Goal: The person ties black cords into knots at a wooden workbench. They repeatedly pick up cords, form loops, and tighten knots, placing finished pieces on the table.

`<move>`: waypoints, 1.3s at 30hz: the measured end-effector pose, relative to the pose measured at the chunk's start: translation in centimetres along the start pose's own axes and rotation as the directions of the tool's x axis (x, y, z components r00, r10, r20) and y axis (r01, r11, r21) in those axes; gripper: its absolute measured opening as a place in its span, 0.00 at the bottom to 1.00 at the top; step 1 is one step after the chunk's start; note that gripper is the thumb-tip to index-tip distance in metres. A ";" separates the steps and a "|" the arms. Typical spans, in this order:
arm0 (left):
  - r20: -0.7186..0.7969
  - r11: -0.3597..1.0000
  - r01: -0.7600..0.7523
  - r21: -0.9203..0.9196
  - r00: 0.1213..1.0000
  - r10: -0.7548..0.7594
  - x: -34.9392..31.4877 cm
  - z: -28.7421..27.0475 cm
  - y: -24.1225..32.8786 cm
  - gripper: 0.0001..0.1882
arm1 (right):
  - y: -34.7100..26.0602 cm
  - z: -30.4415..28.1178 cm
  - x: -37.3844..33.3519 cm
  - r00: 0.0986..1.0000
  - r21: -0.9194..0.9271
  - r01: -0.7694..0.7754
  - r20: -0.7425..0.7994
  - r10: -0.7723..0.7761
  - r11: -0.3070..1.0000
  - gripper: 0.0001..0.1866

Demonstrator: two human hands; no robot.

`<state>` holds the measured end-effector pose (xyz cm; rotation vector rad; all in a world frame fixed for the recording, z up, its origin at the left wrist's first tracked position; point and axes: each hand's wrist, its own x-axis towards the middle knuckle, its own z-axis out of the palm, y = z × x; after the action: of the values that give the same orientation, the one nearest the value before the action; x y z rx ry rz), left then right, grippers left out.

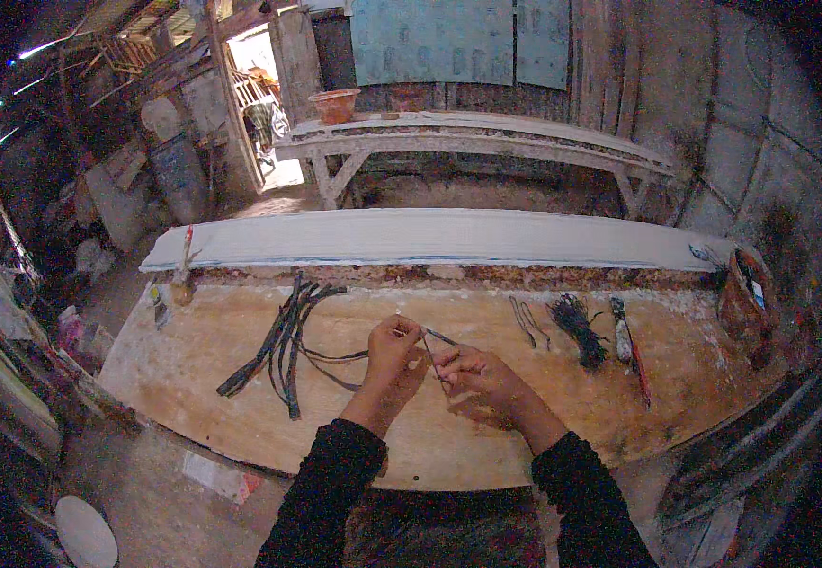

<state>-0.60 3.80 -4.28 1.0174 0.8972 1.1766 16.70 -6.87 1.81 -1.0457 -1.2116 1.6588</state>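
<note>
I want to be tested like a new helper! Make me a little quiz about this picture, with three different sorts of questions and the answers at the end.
1. Which thing do the left hand and right hand hold? A) a spoon B) a thin dark strip C) a cup
2. True or false: the pile of dark strips lies to the right of both hands.
3. Fill in: the leftmost orange-brown bowl stands on a long ____ at the back.

Key: 1. B. 2. False, it lies to their left. 3. Bench.
</note>
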 end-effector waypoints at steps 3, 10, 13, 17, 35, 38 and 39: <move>0.042 0.997 0.055 -0.059 0.998 -0.052 -1.3 1.1 1.1 0.03 | 0.1 0.0 -0.3 0.998 0.040 -0.045 0.048 0.043 0.998 0.10; 0.132 0.975 0.172 -0.140 0.979 -0.154 -4.0 3.4 3.8 0.01 | 2.7 -2.8 1.6 0.989 -0.186 0.126 -0.046 -0.137 0.974 0.07; 0.241 0.950 0.175 -0.260 0.964 -0.112 -3.9 2.6 2.8 0.03 | 0.9 -2.2 1.4 0.936 -0.220 0.211 -0.235 -0.262 0.952 0.07; 0.386 0.970 0.243 0.023 0.893 -0.233 -5.2 3.1 4.4 0.05 | 1.5 -4.0 2.2 0.783 -0.448 0.126 -0.503 -0.366 0.885 0.04; 0.480 0.945 -0.088 0.316 0.873 -0.079 -2.8 2.8 -0.2 0.08 | 4.5 -6.8 4.4 0.573 -0.471 0.092 -0.695 -0.434 0.877 0.07; 0.229 0.999 0.052 -0.001 0.972 -0.051 -2.4 2.6 -0.9 0.09 | 5.0 -7.9 4.4 0.552 -0.632 0.127 -0.595 -0.584 0.764 0.08; 0.113 0.994 0.028 0.109 0.993 -0.040 -1.6 1.9 -0.3 0.09 | 4.8 -7.3 4.3 0.558 -0.640 0.185 -0.556 -0.616 0.745 0.08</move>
<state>1.04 1.90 -3.95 1.1411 0.8898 1.0393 21.49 -1.73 -4.90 -1.4226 -1.1976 0.3760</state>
